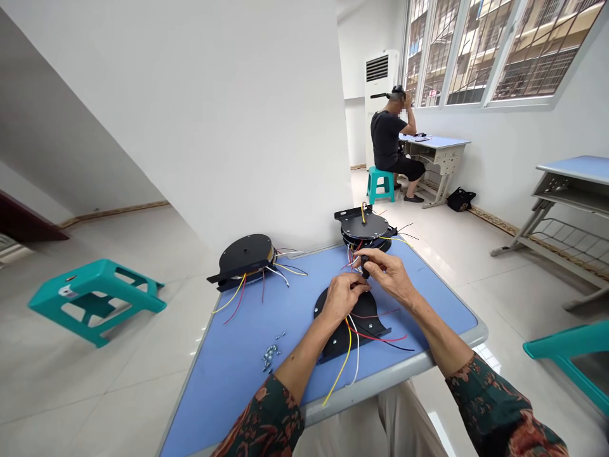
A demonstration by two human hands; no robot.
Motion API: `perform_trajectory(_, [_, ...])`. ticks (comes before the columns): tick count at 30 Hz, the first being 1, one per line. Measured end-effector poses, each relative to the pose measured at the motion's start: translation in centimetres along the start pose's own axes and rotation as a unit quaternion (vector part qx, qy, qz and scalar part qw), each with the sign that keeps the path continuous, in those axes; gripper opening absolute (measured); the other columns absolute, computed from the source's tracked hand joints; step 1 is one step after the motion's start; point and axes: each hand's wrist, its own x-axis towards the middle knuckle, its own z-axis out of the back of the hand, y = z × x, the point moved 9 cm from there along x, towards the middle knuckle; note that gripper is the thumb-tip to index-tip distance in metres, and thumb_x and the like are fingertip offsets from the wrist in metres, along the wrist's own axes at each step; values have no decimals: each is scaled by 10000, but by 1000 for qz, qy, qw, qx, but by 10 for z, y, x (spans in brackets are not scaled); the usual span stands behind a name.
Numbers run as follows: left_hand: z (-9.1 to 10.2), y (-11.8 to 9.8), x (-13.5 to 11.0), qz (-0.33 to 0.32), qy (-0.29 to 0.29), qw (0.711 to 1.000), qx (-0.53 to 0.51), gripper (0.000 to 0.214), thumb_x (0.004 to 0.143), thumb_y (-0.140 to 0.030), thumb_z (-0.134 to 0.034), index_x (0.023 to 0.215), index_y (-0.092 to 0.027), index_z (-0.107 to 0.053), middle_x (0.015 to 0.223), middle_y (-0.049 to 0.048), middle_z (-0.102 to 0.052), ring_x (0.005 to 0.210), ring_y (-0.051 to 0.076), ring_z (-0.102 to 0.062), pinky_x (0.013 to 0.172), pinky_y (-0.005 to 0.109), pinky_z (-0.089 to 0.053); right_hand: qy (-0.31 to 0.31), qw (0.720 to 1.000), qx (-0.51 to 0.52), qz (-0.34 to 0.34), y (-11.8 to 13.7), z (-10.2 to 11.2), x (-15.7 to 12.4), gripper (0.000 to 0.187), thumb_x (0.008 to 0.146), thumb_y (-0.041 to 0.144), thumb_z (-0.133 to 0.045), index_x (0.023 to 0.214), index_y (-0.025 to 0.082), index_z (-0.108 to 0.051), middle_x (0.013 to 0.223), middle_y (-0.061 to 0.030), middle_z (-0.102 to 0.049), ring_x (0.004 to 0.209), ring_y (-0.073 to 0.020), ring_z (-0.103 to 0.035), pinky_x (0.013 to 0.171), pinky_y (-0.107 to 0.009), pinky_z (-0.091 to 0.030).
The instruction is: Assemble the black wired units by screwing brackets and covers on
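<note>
My left hand (341, 297) rests on a black round plate (333, 330) with coloured wires, its fingers pinched at the base of a small black tool. My right hand (387, 271) is curled round the black handle of that tool (365, 265), which looks like a screwdriver held upright over the plate. Yellow, white, red and black wires (354, 346) trail from under my hands toward the table's near edge. A small heap of screws (270, 355) lies left of the plate.
Two more black disc assemblies with wires sit on the blue table (247, 374): one far left (245, 257), one at the far edge (365, 227). A teal stool (95, 298) lies tipped on the floor left. Another person (392, 143) sits at a desk behind.
</note>
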Motion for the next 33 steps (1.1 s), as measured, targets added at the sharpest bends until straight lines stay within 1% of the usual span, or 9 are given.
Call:
perform_trajectory(3, [-1,-1,0,3,4,1000,-17,146,807,-103,-698,733,-216,-756,804,-2,-762,793,175,-686,800,284,-490,-34,999,3,-25,-7,5,0,181,919,354,-617,1007,201,-654,828,-36,-720,725,-160,-653,628,-271,-490])
perform_trajectory(7, [-1,2,0,16,-9,999,-42,119,772,-97,-744,712,-200,-739,758,-16,-750,713,152,-659,721,259,-472,-53,997,-39,-41,-14,6,-2,191,860,373,-679,907,197,-622,719,3,-632,611,-133,-567,558,-259,-449])
perform_trajectory(11, [0,3,0,23,-17,999,-36,130,778,-106,-741,678,-187,-724,705,-23,-731,668,139,-635,684,251,-441,-38,998,-35,-30,-10,2,-2,228,876,407,-654,955,193,-656,776,-13,-649,636,-130,-565,553,-249,-446])
perform_trajectory(14, [0,3,1,27,-10,999,-26,136,787,-130,-733,665,-189,-728,696,-18,-730,655,142,-633,675,255,-439,-10,1000,13,-22,-5,-1,0,298,923,456,-593,1048,205,-696,920,-56,-715,781,-166,-645,616,-264,-497])
perform_trajectory(16, [0,3,1,25,-6,1000,-18,129,793,-145,-726,673,-191,-735,712,-10,-737,666,149,-641,679,261,-442,-1,999,40,-24,-3,-2,0,296,929,454,-592,1041,206,-707,949,-66,-732,839,-183,-670,663,-282,-522])
perform_trajectory(21, [-1,2,0,16,-5,1000,-26,109,811,-163,-706,727,-210,-755,757,-4,-754,723,164,-668,727,273,-468,-49,998,18,-42,-8,6,0,225,891,405,-645,971,196,-671,834,-34,-694,705,-153,-627,642,-284,-511])
perform_trajectory(26, [1,4,0,25,-21,999,-34,109,798,-167,-721,695,-201,-732,698,-20,-730,651,141,-632,670,255,-456,-76,996,-28,-40,-10,8,-3,199,863,383,-670,931,198,-640,765,-6,-640,631,-130,-556,587,-266,-469])
perform_trajectory(28, [1,4,0,24,-21,999,-36,114,790,-158,-728,682,-194,-728,692,-18,-727,653,142,-634,669,254,-453,-68,997,-23,-32,-7,7,-2,206,873,393,-659,946,200,-649,785,-10,-644,640,-130,-554,580,-261,-463])
perform_trajectory(33, [1,5,-1,28,-17,998,-46,132,780,-114,-723,678,-196,-742,756,-1,-756,733,168,-685,739,274,-478,19,998,47,-26,-2,-4,2,256,932,417,-588,1021,202,-695,895,-49,-724,766,-163,-638,666,-287,-517])
